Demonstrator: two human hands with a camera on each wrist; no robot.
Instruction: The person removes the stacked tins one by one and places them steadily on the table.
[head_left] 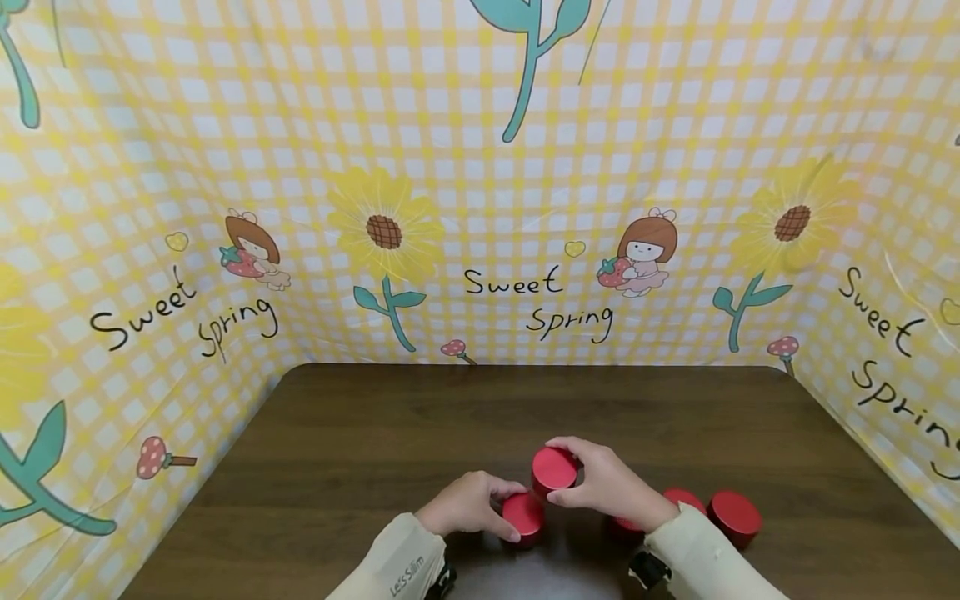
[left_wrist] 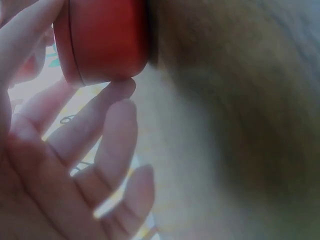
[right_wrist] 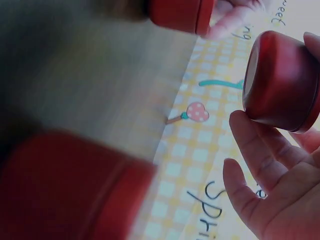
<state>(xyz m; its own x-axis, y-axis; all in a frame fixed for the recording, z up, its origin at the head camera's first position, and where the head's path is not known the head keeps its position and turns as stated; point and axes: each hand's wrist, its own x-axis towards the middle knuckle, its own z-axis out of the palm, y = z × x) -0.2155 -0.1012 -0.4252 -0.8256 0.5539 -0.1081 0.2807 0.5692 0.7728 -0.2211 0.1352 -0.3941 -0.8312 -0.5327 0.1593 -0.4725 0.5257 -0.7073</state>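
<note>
From the head camera, the left hand (head_left: 467,503) grips a red tin (head_left: 523,517) standing on the desk (head_left: 360,450), while the right hand (head_left: 606,485) holds a second red tin (head_left: 555,468) raised just above and behind it. Two more tins (head_left: 735,515) sit to the right, one half hidden by the right sleeve.

The left wrist view is blurred: fingers (left_wrist: 107,120) curl around the tin's side, its top cut off.

In the right wrist view, the held tin (right_wrist: 280,80) rests against the fingers; a large red blur, probably another tin, fills the lower corner.
</note>
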